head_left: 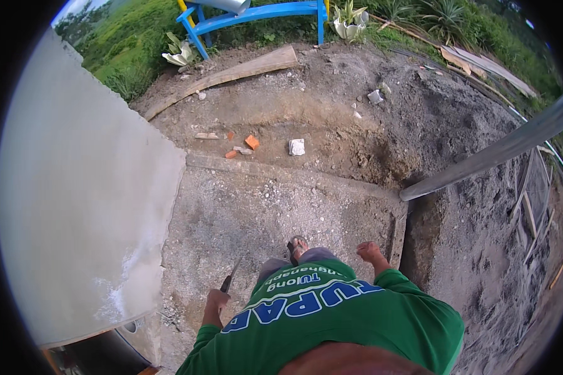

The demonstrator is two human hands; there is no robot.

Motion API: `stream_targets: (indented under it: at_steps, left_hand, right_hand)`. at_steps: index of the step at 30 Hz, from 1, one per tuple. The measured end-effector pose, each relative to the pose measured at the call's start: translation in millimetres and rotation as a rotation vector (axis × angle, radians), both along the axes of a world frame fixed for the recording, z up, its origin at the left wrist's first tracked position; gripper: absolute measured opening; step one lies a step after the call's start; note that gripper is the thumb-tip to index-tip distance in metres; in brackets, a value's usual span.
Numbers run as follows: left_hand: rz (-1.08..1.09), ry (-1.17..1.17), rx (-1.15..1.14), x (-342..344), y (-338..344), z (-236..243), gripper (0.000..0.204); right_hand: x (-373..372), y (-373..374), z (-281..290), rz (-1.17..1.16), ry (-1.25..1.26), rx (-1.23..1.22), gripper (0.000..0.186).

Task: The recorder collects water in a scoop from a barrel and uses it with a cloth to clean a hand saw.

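Note:
In my left hand (216,301) is a narrow, dark tool with a thin pointed end (231,275), its fingers wrapped round the near end. The tool slants up and away over the gravelly ground, and I cannot tell whether it is a knife or a trowel seen edge-on. My right hand (370,251) hangs at my right side with the fingers curled in, and nothing shows in it. Below both hands lies a rough slab of gravel and cement (231,219), where my sandalled foot (298,247) is set down.
A pale plastered wall (94,187) rises at the left. A grey post (481,156) stands at the right beside a trench (422,231). Orange brick pieces (251,142) and a white block (296,147) lie ahead. Farther off are a curved plank (231,78) and a blue bench (263,14).

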State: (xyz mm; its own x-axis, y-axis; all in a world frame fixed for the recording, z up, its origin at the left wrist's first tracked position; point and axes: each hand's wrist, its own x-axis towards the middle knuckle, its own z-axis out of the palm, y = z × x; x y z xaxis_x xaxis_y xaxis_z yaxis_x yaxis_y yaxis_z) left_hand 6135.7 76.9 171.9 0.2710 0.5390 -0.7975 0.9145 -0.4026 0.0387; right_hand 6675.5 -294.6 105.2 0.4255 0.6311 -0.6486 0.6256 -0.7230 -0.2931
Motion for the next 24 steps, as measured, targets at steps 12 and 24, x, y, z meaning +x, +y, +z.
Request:
stream_targets:
  at_steps: [12,24]
  left_hand:
    - [0.529,0.079,-0.164,207,301,14,0.032]
    - [0.446,-0.444,0.222,572,771,158,0.026]
  right_hand:
    - [265,528,106,-0.092,0.04,0.478,0.028]
    - [473,711,59,0.21,-0.1,-0.033,0.034]
